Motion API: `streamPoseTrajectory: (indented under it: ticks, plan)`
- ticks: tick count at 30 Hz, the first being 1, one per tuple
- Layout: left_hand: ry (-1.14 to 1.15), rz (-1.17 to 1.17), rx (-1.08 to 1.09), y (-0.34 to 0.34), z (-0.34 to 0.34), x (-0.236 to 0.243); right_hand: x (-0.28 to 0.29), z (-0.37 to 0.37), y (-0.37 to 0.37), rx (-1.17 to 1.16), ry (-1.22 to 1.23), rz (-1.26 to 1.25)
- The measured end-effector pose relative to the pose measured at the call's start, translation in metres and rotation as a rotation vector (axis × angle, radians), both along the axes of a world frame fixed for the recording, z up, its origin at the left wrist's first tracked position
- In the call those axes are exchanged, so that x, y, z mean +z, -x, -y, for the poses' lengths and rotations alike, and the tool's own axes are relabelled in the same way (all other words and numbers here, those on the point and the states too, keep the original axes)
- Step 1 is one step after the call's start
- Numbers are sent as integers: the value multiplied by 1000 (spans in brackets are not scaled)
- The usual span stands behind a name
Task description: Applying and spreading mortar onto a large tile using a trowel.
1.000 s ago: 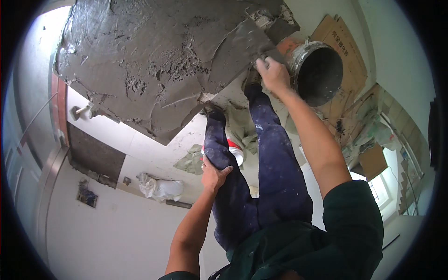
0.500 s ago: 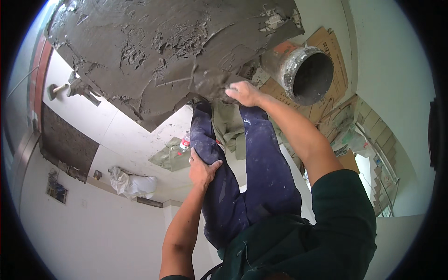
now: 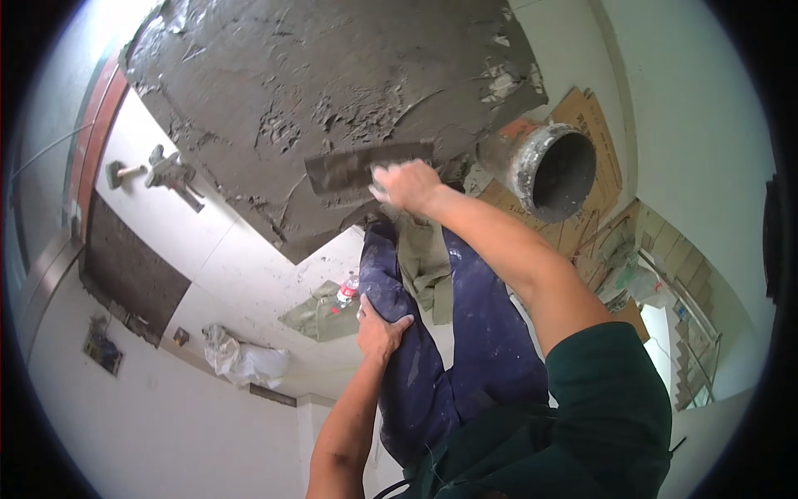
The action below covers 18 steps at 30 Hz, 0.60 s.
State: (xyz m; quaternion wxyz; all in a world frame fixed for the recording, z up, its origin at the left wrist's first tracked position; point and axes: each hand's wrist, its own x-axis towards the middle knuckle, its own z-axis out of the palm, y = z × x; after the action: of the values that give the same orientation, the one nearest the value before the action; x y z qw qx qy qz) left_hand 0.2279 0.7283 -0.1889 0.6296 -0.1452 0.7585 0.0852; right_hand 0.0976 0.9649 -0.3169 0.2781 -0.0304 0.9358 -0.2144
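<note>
In my right hand (image 3: 409, 186) is a plastering trowel (image 3: 334, 175), its handle gripped in a closed, slightly blurred fist. The trowel's long rectangular blade lies against the wet grey mortar (image 3: 224, 100) near the layer's near edge. That mortar is smooth in places and rough and pitted around the middle. My left hand (image 3: 381, 334) rests on my left knee, thumb spread from the fingers and no tool in it. Part of those fingers is hidden round the leg of my dusty blue trousers (image 3: 490, 324).
A mortar-crusted bucket (image 3: 525, 166) lies tipped on flattened cardboard (image 3: 603, 125) at right. A brush or mallet-like tool (image 3: 120, 173) and a grey tool (image 3: 174, 176) lie at left. Near my knee is a bottle (image 3: 347, 289); a white sack (image 3: 245, 356) lies farther left. Stairs (image 3: 686, 303) descend at right.
My right hand has swept left with the trowel, whose blade now shows clearly. The whole view has shifted slightly. My left hand stays on my knee.
</note>
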Motion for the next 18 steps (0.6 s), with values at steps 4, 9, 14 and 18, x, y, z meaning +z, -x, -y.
streamPoseTrajectory:
  ticks: [4, 9, 14, 18]
  plan:
    - [-13, -17, -2, 9, 3, 2, -5, -45, 62, -331, -134, -90]
    - [5, -39, -19, 10, 16, 2, -2, -94, 96, -782, -131, -23]
    - [29, 10, -75, 23, 2, 3, 1, -88, 75, -1427, 832, 339]
    - [-15, 12, -44, 21, 0, 1, -14, -46, 146, -1197, 1075, 586]
